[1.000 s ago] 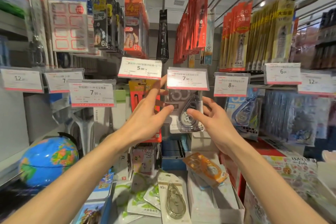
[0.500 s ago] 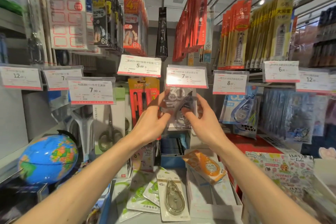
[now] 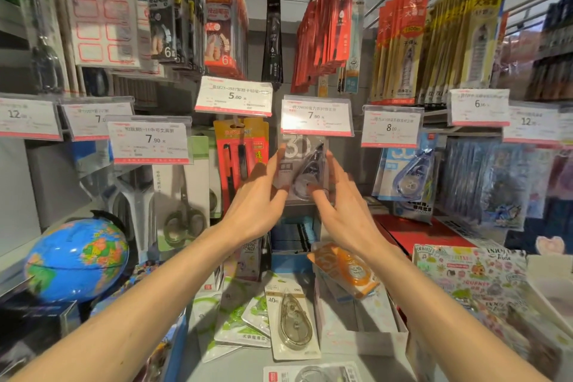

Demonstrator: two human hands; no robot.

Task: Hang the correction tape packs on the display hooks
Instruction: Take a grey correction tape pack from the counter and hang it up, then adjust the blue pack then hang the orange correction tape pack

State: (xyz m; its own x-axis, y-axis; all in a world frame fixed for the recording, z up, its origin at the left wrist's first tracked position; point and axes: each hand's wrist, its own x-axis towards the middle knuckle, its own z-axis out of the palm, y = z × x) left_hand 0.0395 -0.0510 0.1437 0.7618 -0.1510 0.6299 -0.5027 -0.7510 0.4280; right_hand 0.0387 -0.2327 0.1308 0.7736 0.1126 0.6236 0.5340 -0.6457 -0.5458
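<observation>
Under the 7.90 tag [image 3: 317, 116], my left hand [image 3: 259, 198] and right hand [image 3: 342, 208] pinch the grey pack [image 3: 302, 166] by its side edges. It seems light, stiff and slippery; the hook is hidden, I think behind the tag.

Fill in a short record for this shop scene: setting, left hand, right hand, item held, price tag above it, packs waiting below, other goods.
setting: stationery display with hooks and price tags
left hand: on the left edge of the grey pack
right hand: on the pack's right edge
item held: grey pack, upright, just under the 7.90 tag
on hook: cannot tell, top hidden by tag
packs waiting below: orange pack, 40m pack, green packs
other goods: globe, scissors
</observation>
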